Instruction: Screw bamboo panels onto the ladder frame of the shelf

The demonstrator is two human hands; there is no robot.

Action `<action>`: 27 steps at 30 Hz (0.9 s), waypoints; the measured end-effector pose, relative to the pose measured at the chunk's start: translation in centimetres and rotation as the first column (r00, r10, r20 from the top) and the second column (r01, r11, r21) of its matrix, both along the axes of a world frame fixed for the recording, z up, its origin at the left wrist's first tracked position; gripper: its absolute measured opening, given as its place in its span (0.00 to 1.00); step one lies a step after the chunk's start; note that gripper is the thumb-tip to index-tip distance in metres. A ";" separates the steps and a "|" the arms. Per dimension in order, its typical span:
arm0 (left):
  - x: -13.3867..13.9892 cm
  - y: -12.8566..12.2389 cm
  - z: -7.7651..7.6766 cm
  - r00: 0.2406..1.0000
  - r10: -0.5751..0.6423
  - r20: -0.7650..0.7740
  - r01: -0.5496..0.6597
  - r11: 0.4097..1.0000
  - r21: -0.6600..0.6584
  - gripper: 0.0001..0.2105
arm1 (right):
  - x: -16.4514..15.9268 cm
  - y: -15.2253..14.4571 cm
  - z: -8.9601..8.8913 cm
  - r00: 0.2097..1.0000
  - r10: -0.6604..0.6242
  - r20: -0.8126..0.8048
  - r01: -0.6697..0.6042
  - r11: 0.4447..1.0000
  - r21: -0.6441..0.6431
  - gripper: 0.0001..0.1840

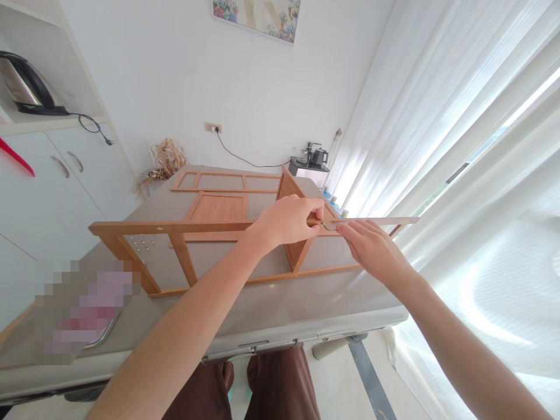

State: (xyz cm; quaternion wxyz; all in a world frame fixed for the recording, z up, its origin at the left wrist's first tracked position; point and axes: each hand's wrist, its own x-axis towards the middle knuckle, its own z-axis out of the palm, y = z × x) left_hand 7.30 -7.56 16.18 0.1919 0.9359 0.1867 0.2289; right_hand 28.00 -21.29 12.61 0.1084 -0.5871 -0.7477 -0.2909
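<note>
Spanning the counter (pixel 332 291) from its left side toward its right edge, a long wooden frame (pixel 210 227) stood on its side near the front edge, its upper rail at the person's hands. The left hand (pixel 284 220) had its grip curled closed around the middle of that rail. The right hand (pixel 371 248) had its grip pinched closed, fingertips on a thin bent metal rod (pixel 329 227) that met the rail just beside the left fingers. An upright wooden panel (pixel 291 186) reached back from the frame toward the far edge, where a second frame (pixel 219 190) lay flat. A flat panel (pixel 221 207) lay between the two frames, and small metal pieces (pixel 142 242) were scattered toward the left edge.
</note>
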 end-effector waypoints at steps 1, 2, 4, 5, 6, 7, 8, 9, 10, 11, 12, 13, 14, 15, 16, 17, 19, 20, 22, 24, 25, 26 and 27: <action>0.0 0.0 0.0 1.000 0.000 -0.002 0.000 1.000 0.000 0.06 | 0.1 0.0 0.1 1.000 -0.003 0.020 0.003 1.000 0.000 0.14; 0.0 -0.1 0.1 1.000 0.002 -0.004 -0.002 1.000 -0.001 0.06 | 0.1 0.0 0.2 1.000 -0.005 0.028 0.006 1.000 -0.003 0.14; 0.0 -0.1 0.1 1.000 0.007 -0.009 -0.007 1.000 -0.005 0.07 | 0.3 0.0 0.1 1.000 0.000 0.002 0.000 1.000 -0.020 0.15; 0.0 -0.1 0.1 1.000 0.009 -0.011 -0.009 1.000 -0.007 0.07 | 0.4 0.1 0.0 1.000 0.007 -0.029 -0.008 0.999 -0.031 0.14; 0.0 -0.1 0.1 1.000 0.011 -0.013 -0.011 1.000 -0.009 0.07 | 0.4 0.1 -0.2 0.998 0.016 -0.066 -0.018 0.999 -0.040 0.14; 0.0 -0.1 0.1 1.000 0.011 -0.014 -0.011 1.000 -0.009 0.07 | 0.5 0.2 -0.4 0.994 0.026 -0.105 -0.031 0.998 -0.046 0.14; 0.0 -0.1 0.1 1.000 0.011 -0.015 -0.012 1.000 -0.009 0.07 | 0.5 0.3 -0.5 0.989 0.035 -0.142 -0.042 0.998 -0.046 0.14; 0.0 -0.1 0.1 1.000 0.013 -0.016 -0.013 1.000 -0.009 0.07 | 0.4 0.4 -0.7 0.984 0.040 -0.173 -0.049 0.998 -0.047 0.13; 0.0 -0.1 0.1 1.000 0.016 -0.016 -0.016 1.000 -0.010 0.07 | 0.4 0.4 -0.9 0.979 0.043 -0.199 -0.053 0.997 -0.049 0.13; 0.0 -0.1 0.1 1.000 0.019 -0.017 -0.020 1.000 -0.012 0.08 | 0.3 0.4 -1.1 0.974 0.042 -0.221 -0.055 0.997 -0.050 0.13; 0.0 -0.1 0.0 1.000 0.024 -0.019 -0.024 1.000 -0.015 0.08 | 0.2 0.4 -1.2 0.970 0.041 -0.241 -0.054 0.997 -0.048 0.13; -0.1 -0.1 0.0 0.999 0.029 -0.019 -0.030 0.999 -0.016 0.08 | 0.1 0.4 -1.4 0.965 0.035 -0.259 -0.050 0.998 -0.049 0.13; -0.1 -0.1 0.0 0.999 0.031 -0.021 -0.032 0.999 -0.017 0.08 | 0.0 0.4 -1.6 0.961 0.031 -0.276 -0.045 0.998 -0.045 0.13; -0.1 -0.1 0.1 0.999 0.030 -0.022 -0.030 0.999 -0.015 0.08 | -0.1 0.4 -1.8 0.956 0.026 -0.292 -0.039 0.999 -0.038 0.12; -0.1 -0.1 0.1 0.999 0.027 -0.024 -0.027 1.000 -0.012 0.08 | -0.2 0.4 -2.1 0.950 0.023 -0.311 -0.034 0.999 -0.031 0.12; -0.1 0.0 0.1 0.999 0.023 -0.026 -0.023 1.000 -0.011 0.08 | -0.3 0.4 -2.3 0.942 0.020 -0.335 -0.031 0.999 -0.027 0.11; -0.1 0.0 0.1 0.999 0.017 -0.030 -0.018 1.000 -0.017 0.08 | -0.7 0.4 -2.9 0.918 0.017 -0.397 -0.028 0.999 -0.023 0.10; -0.1 0.0 0.1 0.999 0.019 -0.031 -0.020 1.000 -0.023 0.08 | -0.9 0.5 -3.3 0.901 0.014 -0.434 -0.026 0.999 -0.020 0.10; -0.1 -0.1 0.2 0.999 0.021 -0.030 -0.022 0.999 -0.031 0.08 | -1.5 0.6 -4.1 0.862 0.007 -0.506 -0.016 1.000 -0.014 0.10; -0.2 -0.1 0.3 1.000 0.018 -0.025 -0.018 0.999 -0.030 0.08 | -2.0 0.8 -4.8 0.824 -0.001 -0.566 -0.002 1.000 -0.004 0.10; -0.2 -0.1 0.3 1.000 0.013 -0.022 -0.014 0.999 -0.028 0.08 | -2.3 0.9 -5.2 0.806 -0.006 -0.592 0.007 1.000 -0.001 0.10; -0.2 -0.1 0.3 1.000 0.008 -0.020 -0.009 1.000 -0.028 0.08 | -2.5 1.0 -5.5 0.790 -0.012 -0.613 0.015 1.000 0.000 0.10; -0.2 -0.1 0.3 1.000 0.006 -0.020 -0.006 1.000 -0.027 0.07 | -2.7 1.0 -5.7 0.777 -0.019 -0.630 0.024 1.000 0.000 0.10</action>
